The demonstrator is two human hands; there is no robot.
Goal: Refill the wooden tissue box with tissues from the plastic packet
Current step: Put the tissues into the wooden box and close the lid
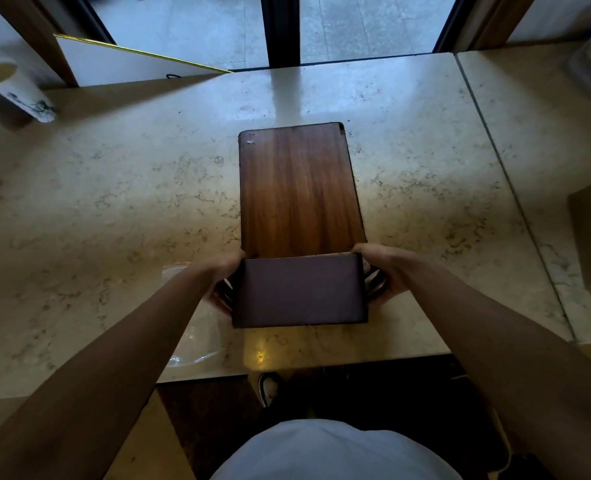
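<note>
Pale marble worktop (114, 202) under a window, light coming in from the far side. My left hand (223, 277) and right hand (382, 271) clamp the near end of the wooden tissue box (297, 192), one on each side wall; it lies lengthwise at the middle, plain panel up. It looks stiff, solid, fairly weighty and smooth, so I judge the side walls the safest hold. A clear plastic packet (197, 337) lies near-left, under my forearm.
</note>
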